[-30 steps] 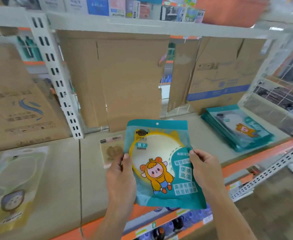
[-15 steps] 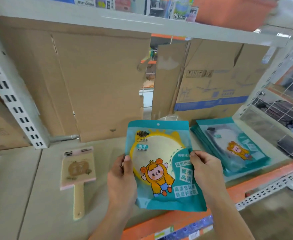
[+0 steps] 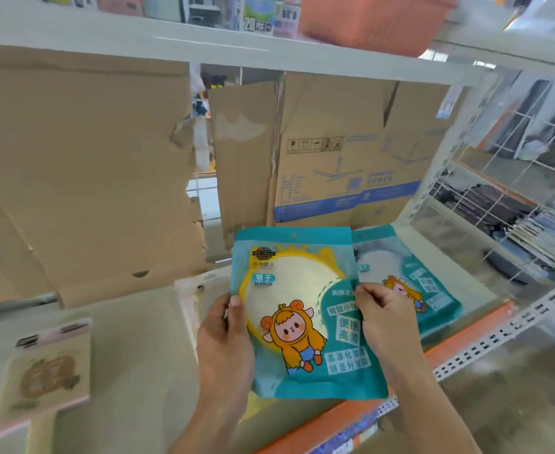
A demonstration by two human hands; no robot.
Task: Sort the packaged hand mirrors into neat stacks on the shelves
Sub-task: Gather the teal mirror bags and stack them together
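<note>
I hold a teal packaged hand mirror (image 3: 297,309) with a yellow cartoon figure upright above the shelf board (image 3: 132,355). My left hand (image 3: 225,348) grips its left edge, thumb on the front. My right hand (image 3: 386,326) pinches its right edge. Just behind and to the right lies a stack of the same teal mirror packages (image 3: 410,280) flat on the shelf, partly hidden by the held pack and my right hand.
A pink wooden-handled brush or mirror (image 3: 45,371) lies at the left of the shelf. Cardboard sheets (image 3: 83,172) and a printed carton (image 3: 345,158) line the back. A wire mesh panel (image 3: 515,178) closes the right side. The orange shelf edge (image 3: 335,417) runs along the front.
The view has swung right and closer. The held package now sits nearer the teal stack, overlapping its left side. Both hands keep the same grip.
</note>
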